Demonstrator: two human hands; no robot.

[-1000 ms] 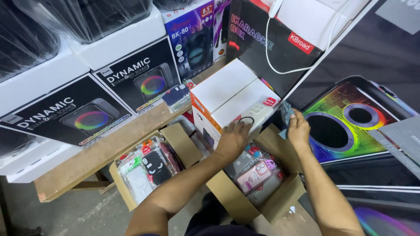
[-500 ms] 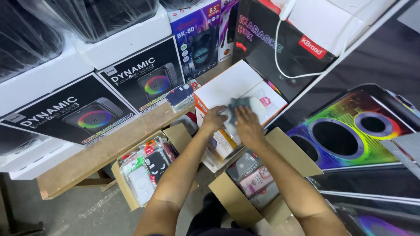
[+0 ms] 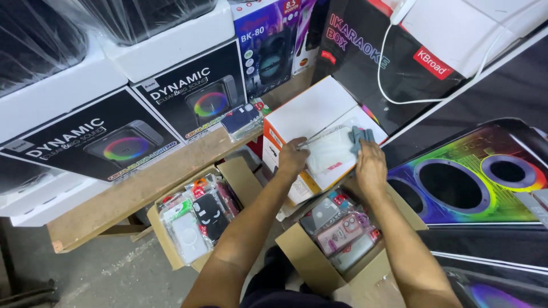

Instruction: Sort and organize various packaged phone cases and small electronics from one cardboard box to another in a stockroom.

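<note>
My left hand (image 3: 293, 158) grips the near left corner of a clear plastic packet (image 3: 330, 149) with a white phone case in it. The packet lies on top of a white and orange box (image 3: 302, 111). My right hand (image 3: 371, 165) holds a grey-blue cloth (image 3: 359, 137) against the packet's right edge. Below my hands stands an open cardboard box (image 3: 308, 256) with several packed phone cases (image 3: 342, 228) inside.
A second open carton (image 3: 165, 239) of packed phone cases sits at lower left under a wooden shelf (image 3: 142, 188). Black speaker boxes (image 3: 188, 97) line the shelf. A large speaker with rainbow rings (image 3: 456, 182) stands at right. A white cable (image 3: 411, 85) hangs above.
My right hand came from the carton's right edge onto the white box with the cloth, then slid right across the packet. My left hand shifted to the packet's left corner.
</note>
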